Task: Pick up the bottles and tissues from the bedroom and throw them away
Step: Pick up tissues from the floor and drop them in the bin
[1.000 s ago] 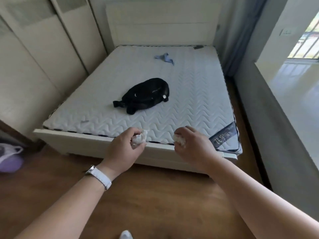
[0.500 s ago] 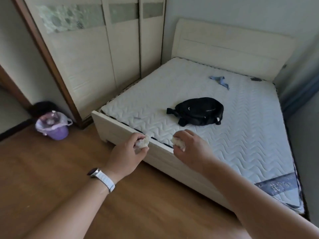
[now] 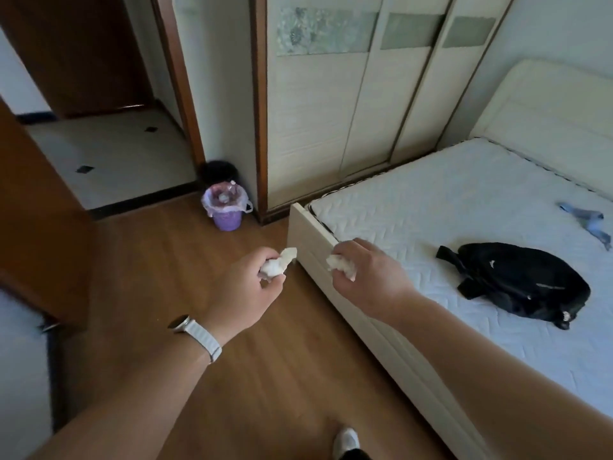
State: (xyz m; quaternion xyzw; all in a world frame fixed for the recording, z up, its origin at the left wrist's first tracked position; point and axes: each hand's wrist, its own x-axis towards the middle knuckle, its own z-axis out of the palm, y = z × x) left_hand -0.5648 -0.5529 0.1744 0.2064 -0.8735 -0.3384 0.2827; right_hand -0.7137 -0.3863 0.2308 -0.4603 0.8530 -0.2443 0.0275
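My left hand holds a crumpled white tissue between thumb and fingers, out over the wooden floor. My right hand grips a second crumpled tissue beside the bed's foot corner. A small purple bin with a clear liner stands on the floor ahead, by the wardrobe's corner; something pale lies inside it.
The bed with its bare white mattress fills the right side; a black bag and a blue cloth lie on it. Sliding wardrobe doors stand behind. An open doorway leads left. My shoe shows below.
The view has swung left: the bed slid to the right and the purple bin and doorway came into sight ahead. Both hands keep their tissues.
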